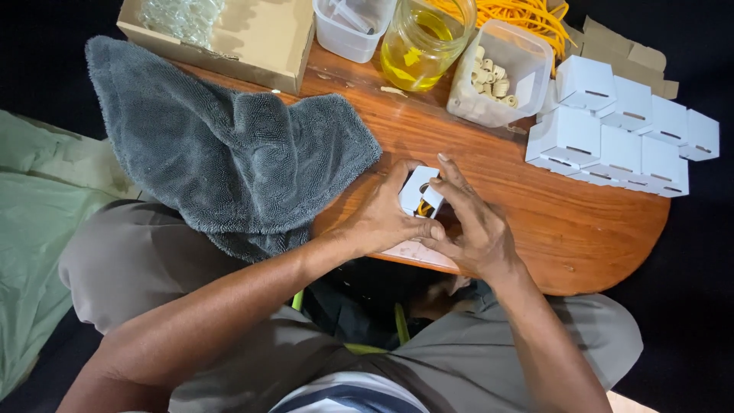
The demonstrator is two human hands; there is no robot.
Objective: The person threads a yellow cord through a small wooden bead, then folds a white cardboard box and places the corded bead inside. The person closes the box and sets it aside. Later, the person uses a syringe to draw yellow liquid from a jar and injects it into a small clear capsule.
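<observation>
Item in hand: small white carton [419, 191], held at the near edge of the wooden board [581, 229], both hands closed round it

- Left hand [380, 218]: cups the carton from the left, thumb up by its top; keep this grip steady so the walls stay square
- Right hand [472, 226]: fingers [451, 180] laid over the open flap, pressing narrow; guide the flap in by its edge, not its face, lest it crease
- Contents: something dark and yellow shows in the opening; you cannot tell what
- Far right corner: finished white cartons [619, 126], stacked close
- Far edge: glass jar [423, 38], clear tub of beige pieces [497, 73]
- Left edge: grey cloth [229, 145]
</observation>
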